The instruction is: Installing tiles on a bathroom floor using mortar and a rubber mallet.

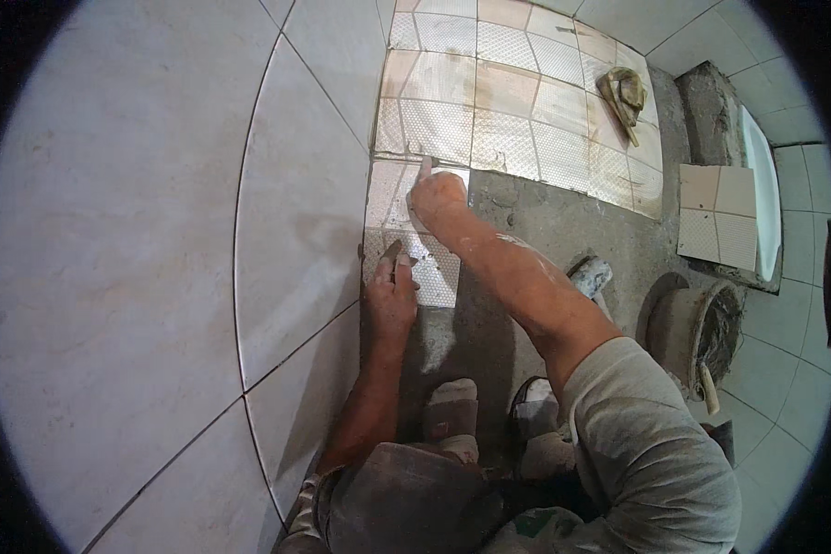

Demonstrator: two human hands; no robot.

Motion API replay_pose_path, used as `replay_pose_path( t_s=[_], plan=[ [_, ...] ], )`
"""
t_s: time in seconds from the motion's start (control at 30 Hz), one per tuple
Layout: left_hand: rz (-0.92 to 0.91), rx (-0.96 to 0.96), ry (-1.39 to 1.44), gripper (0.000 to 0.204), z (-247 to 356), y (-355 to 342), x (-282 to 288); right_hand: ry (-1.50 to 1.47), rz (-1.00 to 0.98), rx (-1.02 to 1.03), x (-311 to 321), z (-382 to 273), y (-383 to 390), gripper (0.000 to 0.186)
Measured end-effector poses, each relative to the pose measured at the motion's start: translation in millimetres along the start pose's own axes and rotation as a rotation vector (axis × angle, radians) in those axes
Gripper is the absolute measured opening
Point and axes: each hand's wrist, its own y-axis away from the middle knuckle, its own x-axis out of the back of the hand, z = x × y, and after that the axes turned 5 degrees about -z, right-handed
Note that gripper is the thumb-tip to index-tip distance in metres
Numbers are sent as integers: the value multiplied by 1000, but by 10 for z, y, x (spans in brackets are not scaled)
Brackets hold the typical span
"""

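A patterned floor tile [443, 277] lies along the wall at the left, below the rows of laid tiles. On its left part rests my left hand [392, 295], fingers bent around a small dark grey piece [392, 249] whose kind I cannot make out. My right hand [439, 198] is at the joint between this tile and the laid tiles [434, 125]. Its index finger reaches forward to the joint while the other fingers curl in. A small dark bit shows beside the fingertip; whether the curled fingers hold anything is hidden.
A crumpled, dirty cloth [626, 92] lies on the laid tiles. To the right are a loose tile [716, 214] leaning on a white basin [762, 194], a mortar bucket [679, 332] with a wooden handle [708, 388], and a grey-white object [591, 275] on the rough floor. Tiled wall [157, 231] borders the left.
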Motion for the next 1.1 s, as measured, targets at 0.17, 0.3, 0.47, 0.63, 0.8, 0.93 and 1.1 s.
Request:
replay_pose_path(
  t_s=[0.17,0.3,0.47,0.63,0.8,0.93,1.1],
  plan=[
    [-26,233,132,42,20,23,23,57,-65,-13,26,11,56,40],
    [-57,294,178,43,-35,14,-6,-14,-27,-49,-19,107,75,57],
    [49,208,139,38,-79,37,-32,24,-33,-86,-79,112,109,46],
    [-18,188,64,40,-69,13,-97,112,-85,-44,-53,303,239,47],
    [-51,322,149,42,147,19,-54,120,-200,-72,-29,483,388,38],
    [-20,133,80,40,176,3,-71,15,147,-177,-193,737,648,39],
    [29,136,238,34,323,-38,-64,-203,152,-243,304,1054,1194,41]
  ],
)
